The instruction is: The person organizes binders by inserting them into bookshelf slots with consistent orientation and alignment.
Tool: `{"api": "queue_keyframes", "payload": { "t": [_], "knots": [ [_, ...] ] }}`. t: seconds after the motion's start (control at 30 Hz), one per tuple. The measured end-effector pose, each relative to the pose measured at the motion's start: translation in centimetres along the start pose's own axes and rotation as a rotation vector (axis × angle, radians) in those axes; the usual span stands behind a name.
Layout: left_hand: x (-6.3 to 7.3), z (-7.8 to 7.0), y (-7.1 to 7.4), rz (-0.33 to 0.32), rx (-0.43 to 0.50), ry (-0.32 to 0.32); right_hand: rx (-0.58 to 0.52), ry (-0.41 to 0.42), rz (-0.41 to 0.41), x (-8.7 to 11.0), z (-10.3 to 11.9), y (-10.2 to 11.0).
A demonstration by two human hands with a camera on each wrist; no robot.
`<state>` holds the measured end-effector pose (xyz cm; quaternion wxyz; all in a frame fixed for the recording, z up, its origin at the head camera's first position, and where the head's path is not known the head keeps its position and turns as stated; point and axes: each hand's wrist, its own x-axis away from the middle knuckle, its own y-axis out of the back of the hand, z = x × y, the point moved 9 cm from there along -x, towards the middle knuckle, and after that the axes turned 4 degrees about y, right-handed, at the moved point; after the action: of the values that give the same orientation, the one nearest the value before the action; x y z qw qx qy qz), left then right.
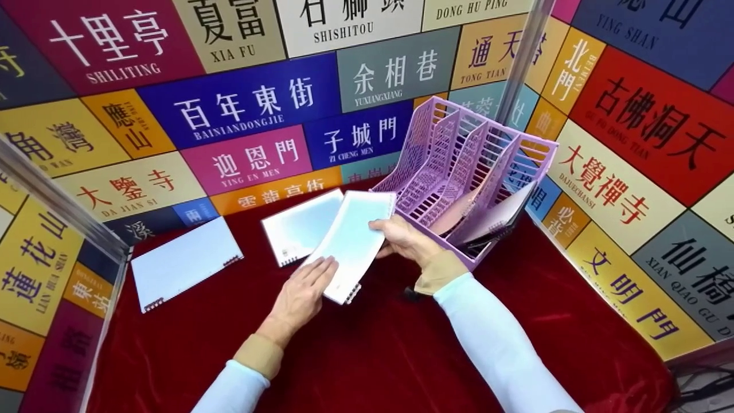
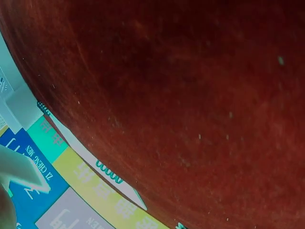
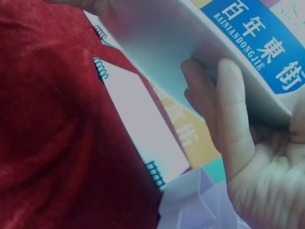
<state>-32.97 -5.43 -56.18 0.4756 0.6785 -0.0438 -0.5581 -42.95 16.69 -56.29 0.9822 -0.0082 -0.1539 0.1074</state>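
Both hands hold a white spiral notebook [image 1: 350, 246] in the air, tilted, its coil end toward the person. My right hand [image 1: 410, 238] grips its right edge, thumb on top; in the right wrist view the fingers [image 3: 233, 105] lie against the underside. My left hand [image 1: 304, 295] holds the lower left edge with its fingers over the top face. Behind it, a second spiral notebook [image 1: 287, 229] lies on the cloth, partly covered in the head view. Just right of the right hand stands a purple file rack [image 1: 401, 218].
A third spiral notebook [image 1: 186, 264] lies flat at the left on the dark red cloth [image 1: 367, 367]. In the rack's right slots stand a pinkish notebook [image 1: 461, 209] and a white spiral one [image 1: 499, 215]. Sign-printed panels [image 1: 241, 109] enclose the table at the back and sides.
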Motion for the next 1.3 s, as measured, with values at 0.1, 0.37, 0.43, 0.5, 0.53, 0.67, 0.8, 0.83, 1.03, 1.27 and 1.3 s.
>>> {"api": "queue_keyframes", "payload": {
  "t": [0.1, 0.37, 0.43, 0.5, 0.53, 0.67, 0.8, 0.83, 1.03, 1.27, 1.3],
  "knots": [
    [0.1, 0.0, -0.3, 0.004, -0.008, 0.010, 0.011, 0.030, -0.031, 0.6, 0.6, 0.3],
    [0.3, 0.6, -0.6, 0.036, -0.009, 0.076, -0.020, 0.082, -0.084, 1.8, 2.2, 0.7],
    [0.4, 0.8, -0.5, 0.040, 0.001, 0.094, -0.024, 0.096, -0.095, 2.1, 2.7, 0.8],
    [0.5, 1.0, -0.4, 0.041, 0.010, 0.110, -0.026, 0.110, -0.106, 2.5, 3.2, 1.1],
    [0.5, 1.1, -0.4, 0.043, 0.015, 0.117, -0.021, 0.118, -0.115, 2.7, 3.4, 1.2],
    [0.9, 1.6, -0.2, 0.052, 0.014, 0.154, -0.014, 0.144, -0.157, 3.2, 4.2, 1.9],
    [1.5, 2.3, -0.3, 0.080, -0.004, 0.204, -0.007, 0.163, -0.197, 3.9, 4.8, 2.7],
    [1.6, 2.4, -0.3, 0.083, -0.006, 0.214, -0.004, 0.167, -0.210, 4.1, 4.9, 2.9],
    [2.5, 3.4, -0.6, 0.115, -0.024, 0.276, -0.013, 0.171, -0.296, 5.0, 5.6, 4.6],
    [3.5, 4.2, -1.2, 0.175, -0.035, 0.339, 0.035, 0.201, -0.400, 6.2, 6.8, 6.7],
    [3.6, 4.2, -1.3, 0.185, -0.035, 0.347, 0.065, 0.210, -0.429, 6.4, 7.0, 7.1]
  ]
}}
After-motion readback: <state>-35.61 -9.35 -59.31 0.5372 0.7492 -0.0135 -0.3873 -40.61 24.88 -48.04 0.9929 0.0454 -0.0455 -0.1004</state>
